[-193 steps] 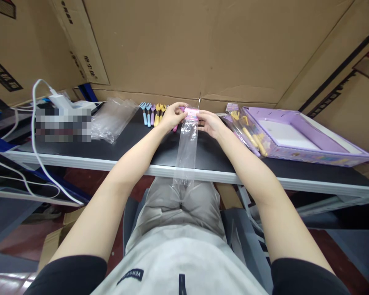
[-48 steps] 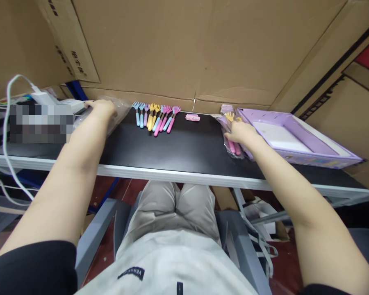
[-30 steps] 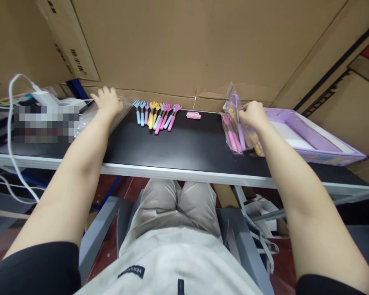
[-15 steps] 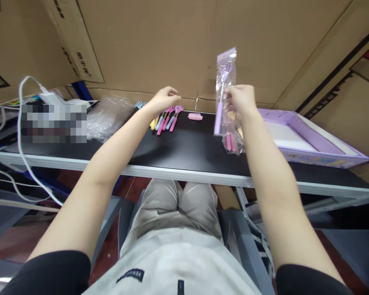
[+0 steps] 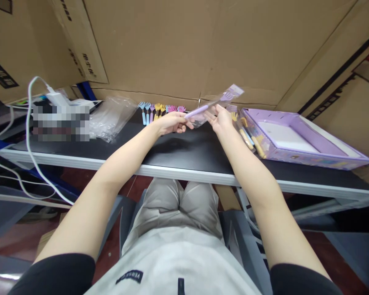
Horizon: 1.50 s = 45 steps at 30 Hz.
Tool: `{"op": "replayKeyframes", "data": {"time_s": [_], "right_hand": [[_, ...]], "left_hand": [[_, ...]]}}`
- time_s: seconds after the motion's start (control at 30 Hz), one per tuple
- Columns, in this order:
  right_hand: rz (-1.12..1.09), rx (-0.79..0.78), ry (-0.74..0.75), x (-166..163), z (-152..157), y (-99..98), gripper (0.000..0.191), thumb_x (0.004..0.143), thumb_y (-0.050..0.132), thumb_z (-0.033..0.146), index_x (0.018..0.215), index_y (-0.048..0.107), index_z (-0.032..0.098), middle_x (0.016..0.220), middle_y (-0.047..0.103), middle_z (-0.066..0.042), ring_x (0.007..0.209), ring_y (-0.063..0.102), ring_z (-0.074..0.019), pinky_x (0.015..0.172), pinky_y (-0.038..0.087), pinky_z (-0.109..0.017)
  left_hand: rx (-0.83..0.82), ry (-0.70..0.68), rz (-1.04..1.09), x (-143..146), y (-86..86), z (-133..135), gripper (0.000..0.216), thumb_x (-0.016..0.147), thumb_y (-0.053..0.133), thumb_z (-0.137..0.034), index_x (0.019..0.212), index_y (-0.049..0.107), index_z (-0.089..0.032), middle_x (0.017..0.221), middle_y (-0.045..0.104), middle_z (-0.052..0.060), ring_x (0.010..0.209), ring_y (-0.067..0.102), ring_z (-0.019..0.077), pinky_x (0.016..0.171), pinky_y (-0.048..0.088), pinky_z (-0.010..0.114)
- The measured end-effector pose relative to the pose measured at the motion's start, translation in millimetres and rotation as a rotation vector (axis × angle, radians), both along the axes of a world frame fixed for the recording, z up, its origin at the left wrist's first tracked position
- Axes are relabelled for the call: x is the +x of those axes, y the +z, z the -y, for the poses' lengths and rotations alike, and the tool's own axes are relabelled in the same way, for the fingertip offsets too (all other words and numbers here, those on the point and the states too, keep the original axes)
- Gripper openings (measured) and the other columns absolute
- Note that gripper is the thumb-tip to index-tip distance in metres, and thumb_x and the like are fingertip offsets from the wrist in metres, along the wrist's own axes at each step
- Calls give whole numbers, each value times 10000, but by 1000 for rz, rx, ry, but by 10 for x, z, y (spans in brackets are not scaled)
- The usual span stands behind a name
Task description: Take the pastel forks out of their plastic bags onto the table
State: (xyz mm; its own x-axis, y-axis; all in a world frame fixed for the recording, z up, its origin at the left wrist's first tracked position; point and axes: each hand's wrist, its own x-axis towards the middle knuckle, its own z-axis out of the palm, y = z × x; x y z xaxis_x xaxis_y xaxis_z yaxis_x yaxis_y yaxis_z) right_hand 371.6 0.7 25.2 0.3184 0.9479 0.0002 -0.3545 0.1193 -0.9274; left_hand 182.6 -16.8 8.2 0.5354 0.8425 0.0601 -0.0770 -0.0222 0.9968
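A purple back scratcher in a clear plastic bag is held tilted above the table, its claw end up to the right. My left hand pinches the lower handle end of the bagged scratcher. Around the middle of the bag, the fingers of my right hand grip it from the right. Behind my left hand lies a row of loose back scratchers, blue, purple, yellow and pink, with some handles hidden by the hand. Several bagged back scratchers lie close to my right forearm, partly covered by it.
On the right of the black table stands an open purple box. A pile of clear plastic bags lies on the left, near a white charger and cable. A cardboard wall rises behind the table.
My right hand has brought the bagged purple back scratcher left and tilted it from upright. My left hand has moved slightly right and down and now grips its handle end.
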Motion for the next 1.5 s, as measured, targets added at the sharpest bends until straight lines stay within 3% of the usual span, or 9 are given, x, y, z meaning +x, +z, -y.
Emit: {"op": "replayKeyframes", "data": {"time_s": [0.23, 0.47, 0.67, 0.87, 1.17, 1.5], "right_hand": [[-68, 45, -6, -14, -19, -79, 81, 937, 552, 287, 957, 533, 210, 718, 636, 40, 638, 683, -102, 687, 624, -279], [-175, 9, 22, -145, 82, -84, 146, 993, 400, 187, 882, 493, 203, 722, 626, 36, 627, 680, -99, 684, 621, -275], [-166, -13, 41, -130, 58, -103, 137, 983, 409, 173, 880, 497, 199, 694, 617, 38, 620, 681, -106, 680, 620, -273], [-190, 3, -12, -32, -51, -101, 109, 990, 428, 174, 912, 504, 185, 745, 652, 36, 618, 679, -91, 662, 610, -246], [-312, 25, -96, 152, -129, -3, 166, 1034, 384, 238, 912, 485, 186, 651, 592, 39, 641, 697, -110, 654, 608, -247], [-259, 75, -125, 311, -218, 19, 248, 1011, 408, 382, 960, 545, 181, 761, 634, -2, 763, 713, -154, 739, 601, -350]], "left_hand": [[-19, 21, 69, -17, 13, 30, 120, 846, 675, -158, 762, 610, -103, 629, 646, 40, 424, 516, 66, 411, 352, 189], [16, -69, 0, 0, -47, 20, 229, 826, 751, -284, 756, 648, -92, 628, 656, 66, 425, 511, 69, 418, 368, 191], [30, -135, -97, -20, -24, 59, 191, 824, 754, -246, 763, 678, -81, 632, 674, 74, 434, 524, 63, 449, 405, 175], [45, -245, -145, -72, -25, 46, 202, 804, 779, -259, 890, 725, -85, 643, 680, 60, 467, 547, 64, 483, 431, 164], [51, -327, -232, -97, 6, 46, 330, 788, 790, -280, 1027, 710, -67, 638, 695, 66, 447, 558, 76, 474, 438, 183], [58, -325, -326, -93, 16, 69, 113, 787, 682, -163, 872, 672, -90, 585, 687, 55, 448, 588, 104, 475, 438, 194]]}}
